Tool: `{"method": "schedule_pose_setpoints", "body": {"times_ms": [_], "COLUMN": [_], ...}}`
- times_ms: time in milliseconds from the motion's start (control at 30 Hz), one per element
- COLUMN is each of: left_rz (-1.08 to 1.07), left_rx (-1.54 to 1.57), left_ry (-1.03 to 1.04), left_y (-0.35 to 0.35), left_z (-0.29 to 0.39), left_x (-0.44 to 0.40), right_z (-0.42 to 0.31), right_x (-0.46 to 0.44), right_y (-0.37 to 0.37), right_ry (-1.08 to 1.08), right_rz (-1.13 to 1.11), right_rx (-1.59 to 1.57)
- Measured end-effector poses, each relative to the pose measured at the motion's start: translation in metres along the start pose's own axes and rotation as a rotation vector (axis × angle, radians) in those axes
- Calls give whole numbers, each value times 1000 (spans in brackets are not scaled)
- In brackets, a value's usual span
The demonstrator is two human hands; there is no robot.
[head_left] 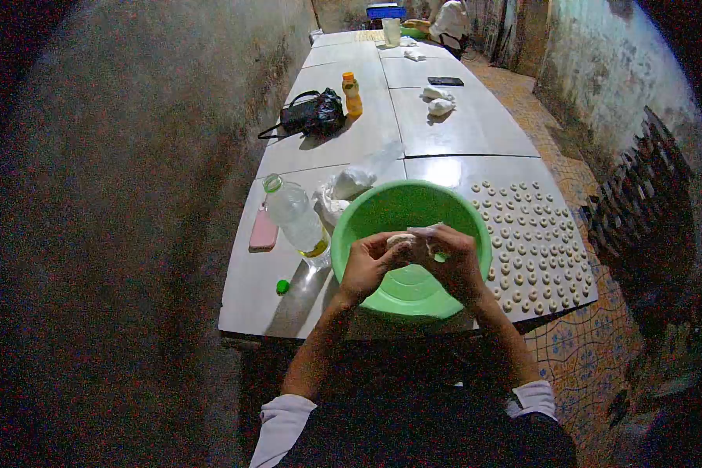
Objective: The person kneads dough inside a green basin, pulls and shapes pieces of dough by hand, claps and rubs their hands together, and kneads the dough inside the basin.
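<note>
Standing here: long pale table runs out ahead of the hands. Green basin right under them. Clear bottle, uncapped, to their left. Left hand and right hand close together, fingertips inward. Pink phone further left. Pale lump pinched between both hands, above basin. Green cap left. Small pale rings in rows, right.

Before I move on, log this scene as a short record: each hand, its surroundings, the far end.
Left hand: pinches a small pale lump
Right hand: beside that lump, grip unclear
Beneath: round green plastic basin on white panelled table
Right of basin: rows of small pale rings
Left of basin: uncapped clear plastic bottle, small green cap, flat pink rectangular object
Far end: person wearing white
</note>
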State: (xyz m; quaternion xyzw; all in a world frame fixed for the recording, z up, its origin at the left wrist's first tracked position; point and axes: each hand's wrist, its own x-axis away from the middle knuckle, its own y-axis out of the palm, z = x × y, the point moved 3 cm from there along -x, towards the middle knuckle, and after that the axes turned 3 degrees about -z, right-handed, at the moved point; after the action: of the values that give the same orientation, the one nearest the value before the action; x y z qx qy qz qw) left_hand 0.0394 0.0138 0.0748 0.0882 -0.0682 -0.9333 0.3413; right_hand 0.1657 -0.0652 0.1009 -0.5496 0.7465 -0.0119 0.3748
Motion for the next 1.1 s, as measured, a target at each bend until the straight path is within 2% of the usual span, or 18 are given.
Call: {"method": "schedule_pose_setpoints", "body": {"times_ms": [67,100,200,300,367,433,500,533,567,633,700,767,833,900,933,967,1033,1100], "left_rz": [23,24,42,25,64,223,390,425,425,276,235,185,129,92,62,65,50,64], "left_rx": [-183,-185,-12,36,-34,80,131,105,106,63,27,123,175,283,180,180,337,320], "left_ry": [61,60,-43,-23,-44,130,60,49,47,50,67,64,-71,-57,-94,-88,-53,-44], "left_y": [-2,-4,-11,-19,-38,-67,-87,-86,-82,-68,-67,-45,-25,0,-8,-10,-10,-13], "left_z": [9,9,5,0,-10,-1,-6,-16,-25,-36,-50,-46,-50,-49,-60,-62,-58,-59], "left_x": [0,1,4,7,6,10,18,13,10,2,-8,-10,-12,-13,-15,-16,-13,-16], "right_z": [10,14,21,23,35,52,66,71,74,57,38,41,31,31,41,44,39,40], "right_x": [2,3,5,5,9,11,15,13,15,7,4,4,8,18,19,16,6,-3], "right_y": [-4,-6,-6,-12,-23,-58,-80,-75,-72,-56,-47,-25,11,40,42,38,24,6], "right_ry": [108,108,276,310,290,309,406,367,370,358,400,113,-15,-74,129,124,49,217], "right_rz": [-31,-30,-85,-144,-93,210,289,284,284,248,212,150,3,-148,-326,-329,-172,-58], "right_rx": [-202,-204,-573,-539,-590,-645,-492,-498,-498,-462,-562,-492,-88,87,64,66,-260,-497]}}
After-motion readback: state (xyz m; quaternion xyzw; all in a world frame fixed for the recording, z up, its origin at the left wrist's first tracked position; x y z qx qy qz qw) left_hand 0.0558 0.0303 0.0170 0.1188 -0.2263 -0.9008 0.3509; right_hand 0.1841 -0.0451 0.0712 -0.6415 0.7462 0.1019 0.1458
